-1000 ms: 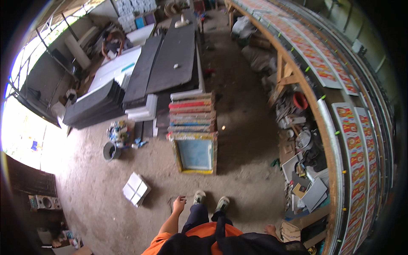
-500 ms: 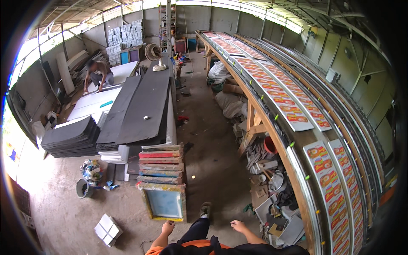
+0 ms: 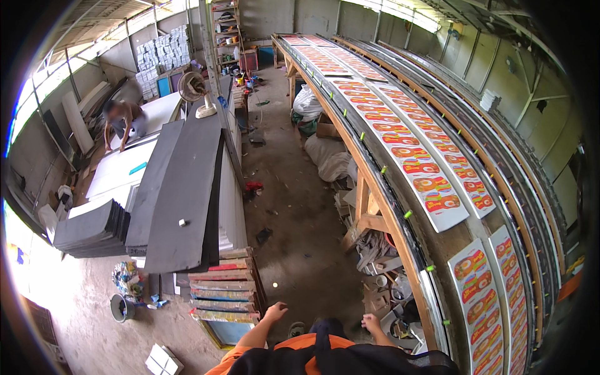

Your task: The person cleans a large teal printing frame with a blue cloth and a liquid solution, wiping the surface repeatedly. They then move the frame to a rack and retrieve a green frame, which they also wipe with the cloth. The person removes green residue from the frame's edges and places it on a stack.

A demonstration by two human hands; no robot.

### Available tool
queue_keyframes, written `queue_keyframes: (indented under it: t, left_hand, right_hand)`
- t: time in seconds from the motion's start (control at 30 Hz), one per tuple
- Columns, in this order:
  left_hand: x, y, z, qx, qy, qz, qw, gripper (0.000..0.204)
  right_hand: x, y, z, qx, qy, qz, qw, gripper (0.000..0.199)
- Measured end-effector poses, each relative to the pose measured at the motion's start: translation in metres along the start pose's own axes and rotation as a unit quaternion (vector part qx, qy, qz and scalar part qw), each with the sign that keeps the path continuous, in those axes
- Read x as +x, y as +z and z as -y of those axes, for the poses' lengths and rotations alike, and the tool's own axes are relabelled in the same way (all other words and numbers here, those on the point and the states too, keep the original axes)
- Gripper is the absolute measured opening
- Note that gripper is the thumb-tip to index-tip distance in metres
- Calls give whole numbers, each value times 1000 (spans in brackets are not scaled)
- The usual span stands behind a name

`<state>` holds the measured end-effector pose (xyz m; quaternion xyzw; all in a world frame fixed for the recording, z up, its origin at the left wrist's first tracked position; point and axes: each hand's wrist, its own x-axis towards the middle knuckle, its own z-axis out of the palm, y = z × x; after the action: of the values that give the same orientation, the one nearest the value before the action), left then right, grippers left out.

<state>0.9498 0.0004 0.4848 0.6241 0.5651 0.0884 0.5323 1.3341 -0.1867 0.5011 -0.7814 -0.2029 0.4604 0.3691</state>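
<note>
Showing red, orange and yellow motifs on white: printed sheets (image 3: 431,181) at two o'clock. Lying dark grey: boards (image 3: 181,200) at nine o'clock. Showing red, green and bare wood edges: stacked frames (image 3: 225,290). Wearing orange: sleeve (image 3: 228,362) at six o'clock.

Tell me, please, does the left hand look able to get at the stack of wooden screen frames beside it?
Probably yes: the left hand hangs empty and open just right of the stack of wooden frames, with nothing between them. The right hand is on the far side.

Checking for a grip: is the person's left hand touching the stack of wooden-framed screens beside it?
Apart. The head view shows the empty left hand hanging open over bare floor, right of the stack of wooden-framed screens.
</note>
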Motion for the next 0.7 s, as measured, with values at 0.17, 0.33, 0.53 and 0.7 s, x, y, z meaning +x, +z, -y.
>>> queue_keyframes:
  t: [0.17, 0.33, 0.53, 0.7]
  left_hand:
    - [84, -18, -79, 16, 60, 41, 997, 38]
    - [124, -67, -69, 76, -70, -3, 995, 38]
    - [166, -99, -105, -33, -132, -132, 982, 36]
    - [222, -143, -98, -86, -166, -148, 971, 34]
  right_hand:
    - [63, -33, -14, -307, 97, 169, 931, 14]
    - [171, -9, 50, -329, 82, 222, 914, 15]
    - [306, 31, 210, -273, -21, 98, 957, 16]
    - [406, 104, 358, -153, -87, 127, 976, 19]
